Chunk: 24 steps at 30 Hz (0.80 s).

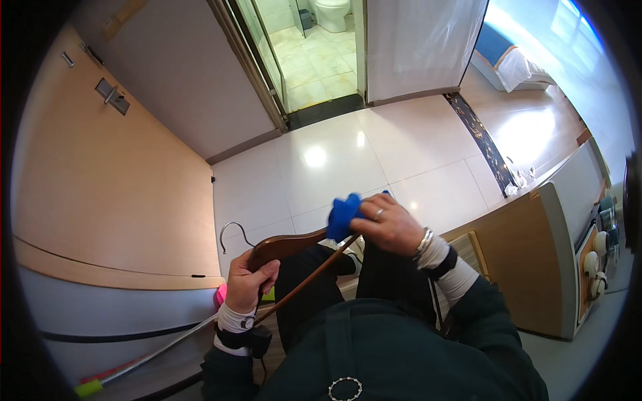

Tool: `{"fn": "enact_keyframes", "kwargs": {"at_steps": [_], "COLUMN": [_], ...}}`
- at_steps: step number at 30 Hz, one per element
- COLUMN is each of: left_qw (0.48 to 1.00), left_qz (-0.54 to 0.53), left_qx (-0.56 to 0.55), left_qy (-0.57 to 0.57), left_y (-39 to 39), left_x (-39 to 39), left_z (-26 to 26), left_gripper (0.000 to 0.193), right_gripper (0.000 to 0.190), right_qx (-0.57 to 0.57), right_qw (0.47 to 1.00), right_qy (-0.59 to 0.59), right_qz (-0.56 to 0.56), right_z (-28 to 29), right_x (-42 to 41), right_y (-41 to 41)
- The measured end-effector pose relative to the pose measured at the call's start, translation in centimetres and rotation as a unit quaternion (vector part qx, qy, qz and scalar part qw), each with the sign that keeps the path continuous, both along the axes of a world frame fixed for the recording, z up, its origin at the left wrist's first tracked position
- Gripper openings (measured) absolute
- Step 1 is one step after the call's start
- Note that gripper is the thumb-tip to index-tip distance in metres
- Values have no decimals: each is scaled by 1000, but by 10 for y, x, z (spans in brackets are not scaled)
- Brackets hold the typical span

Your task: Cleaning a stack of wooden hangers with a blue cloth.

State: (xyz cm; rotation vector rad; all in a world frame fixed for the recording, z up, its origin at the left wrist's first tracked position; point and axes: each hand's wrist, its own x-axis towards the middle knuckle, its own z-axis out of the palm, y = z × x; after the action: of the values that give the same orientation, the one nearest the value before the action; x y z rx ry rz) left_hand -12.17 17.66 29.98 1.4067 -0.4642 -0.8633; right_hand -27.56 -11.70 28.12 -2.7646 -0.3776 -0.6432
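Observation:
My left hand (250, 280) grips a brown wooden clothes hanger (286, 246) near its neck, with the metal hook (231, 223) pointing up and to the left. A thin wooden bar runs from the hanger's right end down towards my left wrist. My right hand (391, 223) holds a blue cloth (342, 216) around the right end of the hanger. Both hands are above my knees, over the tiled floor. The part of the hanger under the cloth and the right fingers is hidden.
A wooden door (120, 165) stands at the left, with a long-handled pole (160, 351) below it. Ahead is a bathroom doorway with a dark threshold (326, 111). At the right are a wooden cabinet (506, 270) and a tray (584, 280) with white cups; a bed shows beyond.

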Motion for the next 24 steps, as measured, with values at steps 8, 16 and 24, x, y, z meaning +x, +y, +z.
{"fn": "enact_keyframes", "kwargs": {"at_steps": [8, 16, 24], "left_qw": [990, 983, 983], "left_qz": [96, 105, 98], "left_qx": [-65, -91, -125], "left_qy": [75, 118, 91], "left_y": [8, -19, -23], "left_x": [10, -11, -11], "left_z": [-4, 5, 12], "left_gripper": [13, 26, 37], "right_gripper": [32, 37, 39], "right_qx": [407, 195, 106], "right_qw": [824, 962, 993], "right_qy": [-176, -122, -6], "right_qz": [-352, -149, 51], "right_z": [-18, -3, -3], "right_x": [-14, 42, 23], "right_y": [-35, 66, 96]}}
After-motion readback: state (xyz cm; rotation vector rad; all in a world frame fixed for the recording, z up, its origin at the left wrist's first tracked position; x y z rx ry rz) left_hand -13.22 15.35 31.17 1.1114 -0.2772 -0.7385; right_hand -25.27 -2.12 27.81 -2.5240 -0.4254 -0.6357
